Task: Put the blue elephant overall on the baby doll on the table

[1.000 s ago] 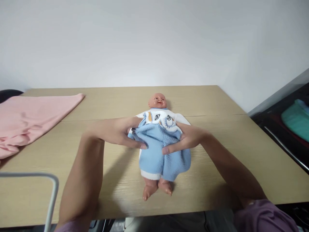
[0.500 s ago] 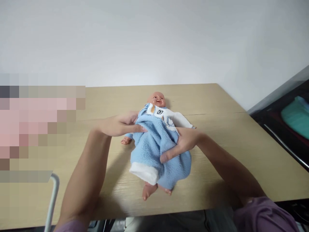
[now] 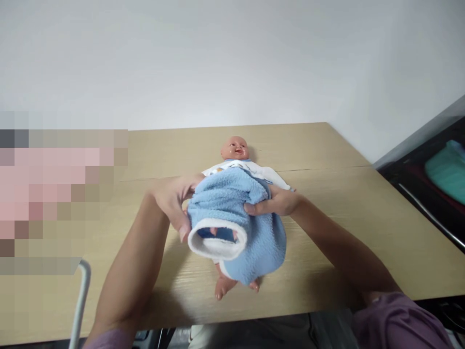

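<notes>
A baby doll (image 3: 235, 148) lies on its back in the middle of the wooden table (image 3: 327, 203), head away from me, bare feet toward me. It wears a blue fleece garment (image 3: 232, 213) with white cuffs and a white upper part. My left hand (image 3: 173, 201) grips the garment's left side, fingers reaching into a raised white-cuffed opening. My right hand (image 3: 273, 202) pinches the blue fleece on the right side of the doll's body. One white sleeve lies flat to the right of the doll.
A blurred pink cloth (image 3: 54, 184) lies at the table's left. A white metal bar (image 3: 80, 300) stands at the near left edge. Off the table's right side sits a dark shelf holding a teal item (image 3: 446, 169). A white wall rises behind.
Both hands have bunched the blue fleece upward over the doll's chest, hiding the printed face design. A white-cuffed opening is lifted toward me, and my left hand has shifted down to it.
</notes>
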